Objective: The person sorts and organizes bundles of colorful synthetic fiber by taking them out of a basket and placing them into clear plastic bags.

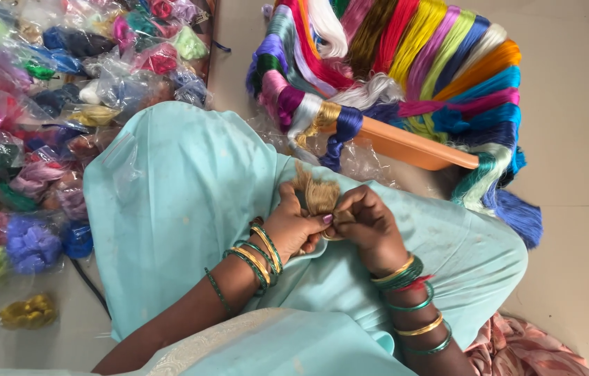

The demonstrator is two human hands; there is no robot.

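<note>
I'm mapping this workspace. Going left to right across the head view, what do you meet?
Clear bags of coloured thread → left hand → beige thread tuft → right hand → orange tray draped with bright thread skeins.

A single head-worn camera looks steeply down, close over the wearer's lap (190, 209) and both hands, taking in the floor (572, 139) ahead and beside.
</note>
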